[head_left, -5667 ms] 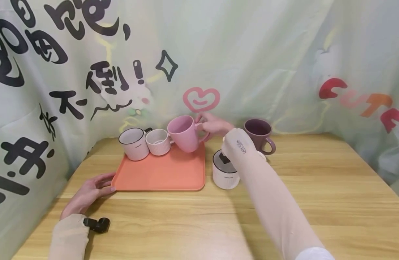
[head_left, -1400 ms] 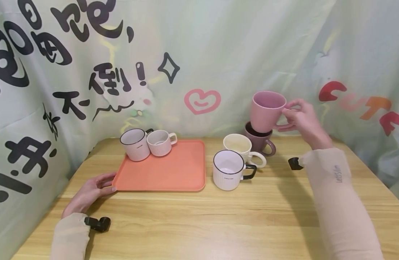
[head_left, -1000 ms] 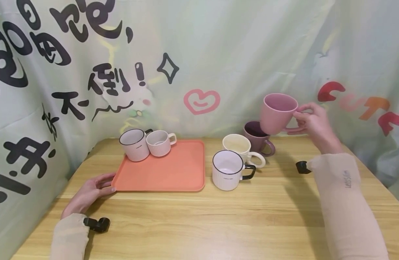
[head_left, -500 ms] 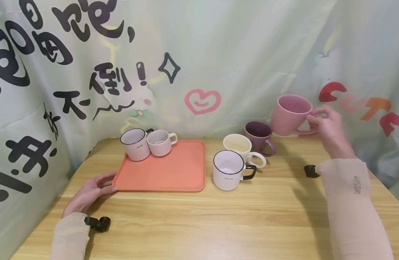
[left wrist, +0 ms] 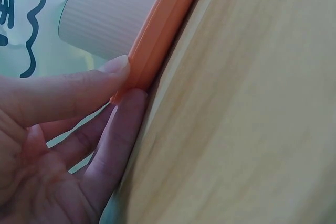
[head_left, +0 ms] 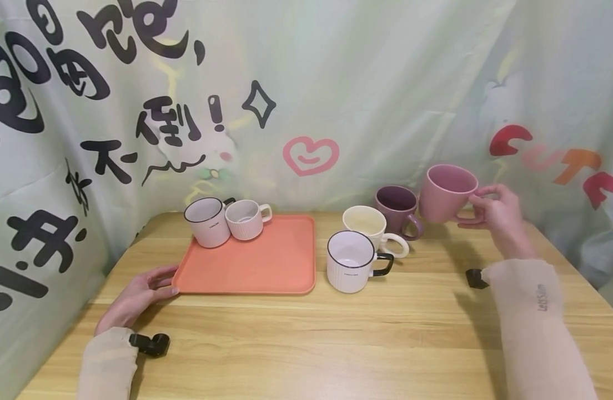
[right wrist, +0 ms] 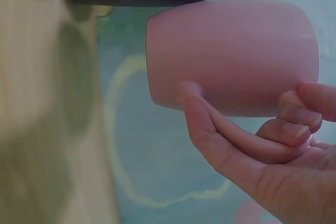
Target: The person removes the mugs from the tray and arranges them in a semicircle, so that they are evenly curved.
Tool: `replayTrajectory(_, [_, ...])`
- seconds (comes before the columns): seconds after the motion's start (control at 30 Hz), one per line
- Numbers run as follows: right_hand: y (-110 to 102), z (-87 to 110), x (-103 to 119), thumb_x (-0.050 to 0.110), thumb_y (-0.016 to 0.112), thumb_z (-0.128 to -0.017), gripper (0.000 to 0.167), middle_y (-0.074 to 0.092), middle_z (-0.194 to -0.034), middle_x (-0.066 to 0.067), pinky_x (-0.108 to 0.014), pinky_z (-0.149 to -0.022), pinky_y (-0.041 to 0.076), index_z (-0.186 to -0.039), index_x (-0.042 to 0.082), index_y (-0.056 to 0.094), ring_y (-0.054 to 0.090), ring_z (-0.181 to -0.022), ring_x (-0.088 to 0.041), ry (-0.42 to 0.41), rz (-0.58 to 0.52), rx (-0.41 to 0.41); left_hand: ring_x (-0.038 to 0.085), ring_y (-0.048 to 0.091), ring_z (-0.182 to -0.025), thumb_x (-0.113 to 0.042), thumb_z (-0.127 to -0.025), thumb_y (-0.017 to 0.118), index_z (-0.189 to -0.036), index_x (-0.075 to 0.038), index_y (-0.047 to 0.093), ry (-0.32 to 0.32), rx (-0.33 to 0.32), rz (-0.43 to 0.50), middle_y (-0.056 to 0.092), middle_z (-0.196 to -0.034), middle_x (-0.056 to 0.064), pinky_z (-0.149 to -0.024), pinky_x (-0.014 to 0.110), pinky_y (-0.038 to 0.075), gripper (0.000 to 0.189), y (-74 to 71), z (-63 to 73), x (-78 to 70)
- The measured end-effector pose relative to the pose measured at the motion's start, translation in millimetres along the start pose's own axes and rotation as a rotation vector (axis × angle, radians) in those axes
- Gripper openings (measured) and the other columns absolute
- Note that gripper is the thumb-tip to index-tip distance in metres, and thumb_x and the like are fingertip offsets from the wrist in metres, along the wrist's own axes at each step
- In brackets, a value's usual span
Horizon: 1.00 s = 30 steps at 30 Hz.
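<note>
My right hand (head_left: 503, 214) grips the handle of a pink mug (head_left: 447, 194) at the back right. The mug is raised off the table; in the right wrist view a gap shows between its base and the wood. Just left of it stands a dark purple mug (head_left: 396, 206). My left hand (head_left: 139, 294) pinches the near left corner of an orange tray (head_left: 246, 269), with thumb and a finger on its rim (left wrist: 157, 30). At the tray's back left stand a white mug with a black rim (head_left: 209, 225) and a small ribbed white cup (head_left: 245, 222).
Right of the tray, a ribbed white mug with a black handle (head_left: 348, 269) stands in front of a cream mug (head_left: 361, 219). These two and the purple mug form a close slanting row. A printed curtain (head_left: 386, 83) hangs behind the wooden table (head_left: 306, 344).
The pink mug was over the tray's back right corner in my right hand. It has moved right, past the purple mug, and just now lower. My left hand has stayed on the tray corner.
</note>
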State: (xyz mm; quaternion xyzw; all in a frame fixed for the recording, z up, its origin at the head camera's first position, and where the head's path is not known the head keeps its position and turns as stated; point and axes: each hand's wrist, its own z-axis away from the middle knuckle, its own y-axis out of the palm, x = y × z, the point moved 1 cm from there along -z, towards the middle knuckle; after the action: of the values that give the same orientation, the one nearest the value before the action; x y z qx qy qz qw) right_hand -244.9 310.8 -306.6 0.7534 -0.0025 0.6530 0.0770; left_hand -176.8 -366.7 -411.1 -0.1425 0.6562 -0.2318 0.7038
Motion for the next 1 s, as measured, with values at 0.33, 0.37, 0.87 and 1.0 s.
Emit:
replayTrajectory(0.33, [-9.2, 5.1, -18.7, -0.002, 0.05, -0.102, 0.014, 0.041, -0.068, -0.002, -0.036, -0.062, 0.06, -0.107, 0.003, 0.038, 0.051, -0.055, -0.012, 0.035, 0.07, 0.015, -0.003, 0.059, -0.104, -0.013, -0.094, 0.074, -0.147, 0.013, 0.04, 0.011, 0.011, 0.008, 0.05, -0.142, 0.034, -0.085, 0.015, 0.046, 0.068, 2.7, -3.3, -0.9])
replayTrajectory(0.37, [-9.7, 5.3, -19.3, -0.002, 0.05, -0.102, 0.014, 0.042, -0.068, -0.002, -0.036, -0.063, 0.06, -0.107, 0.003, 0.038, 0.05, -0.056, -0.012, 0.042, 0.074, 0.015, -0.004, 0.058, -0.103, -0.013, -0.094, 0.074, -0.147, 0.013, 0.04, 0.011, 0.01, 0.008, 0.05, -0.142, 0.034, -0.085, 0.015, 0.046, 0.069, 3.0, -3.6, -1.0])
replayTrajectory(0.87, [-12.1, 10.9, -40.9, 0.002, 0.045, -0.103, 0.008, 0.041, -0.075, -0.001, -0.029, -0.063, 0.053, -0.107, 0.0, 0.038, 0.042, -0.065, -0.012, 0.111, 0.349, 0.07, 0.016, 0.062, -0.113, -0.013, -0.095, 0.073, -0.148, 0.014, 0.037, -0.004, 0.012, -0.027, 0.047, -0.144, 0.035, -0.083, 0.016, 0.047, 0.07, 1.0, -4.2, 1.8])
replayTrajectory(1.0, [-10.2, 10.5, -42.9, 0.0, 0.042, -0.104, 0.009, 0.039, -0.074, -0.003, -0.032, -0.069, 0.058, -0.105, 0.001, 0.034, 0.042, -0.064, -0.013, 0.153, 0.242, 0.128, -0.003, 0.057, -0.103, -0.015, -0.095, 0.073, -0.148, 0.013, 0.038, -0.012, 0.007, -0.037, 0.049, -0.143, 0.035, -0.082, 0.016, 0.047, 0.069, -1.0, -1.6, 4.1])
